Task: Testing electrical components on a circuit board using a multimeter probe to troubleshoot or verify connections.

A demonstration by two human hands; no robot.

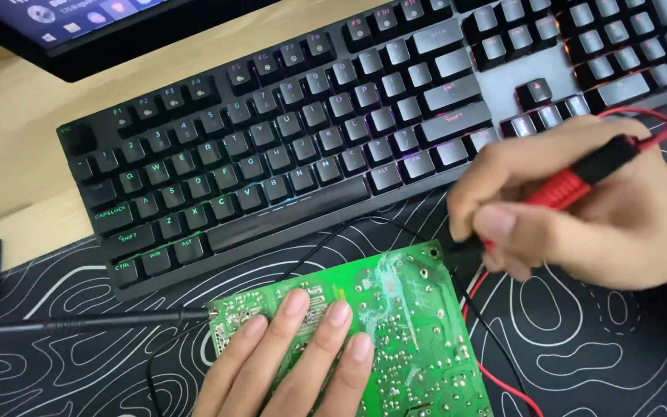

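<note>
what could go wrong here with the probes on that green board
The left hand presses bare fingers flat on the solder side of the green circuit board; if it carries charge, a shock seems possible. The black probe lies loose at the board's left edge and could slip. The right hand holds the red probe near the board's top corner, where a slipped tip might bridge joints.
</note>
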